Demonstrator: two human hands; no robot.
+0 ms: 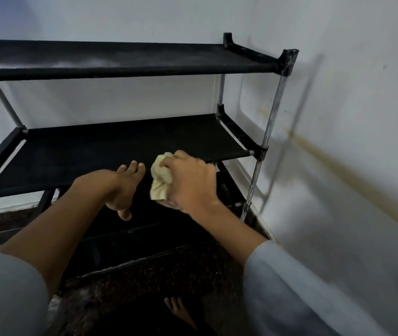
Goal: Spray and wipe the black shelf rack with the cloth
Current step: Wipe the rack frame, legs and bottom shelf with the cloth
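Right hand [190, 183] grips bunched yellow cloth [160, 177] at front edge of black shelf rack [125, 61] middle shelf; left hand [122, 187] beside cloth, fingers relaxed, empty.

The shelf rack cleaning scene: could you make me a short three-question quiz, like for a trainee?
1. True or false: the right hand grips the cloth.
2. Which tier of the black shelf rack is the cloth nearest? A) top B) middle C) bottom
3. Fill in: the left hand rests on the middle tier's front edge with fingers ____.

Key: 1 true; 2 B; 3 straight, holding nothing.
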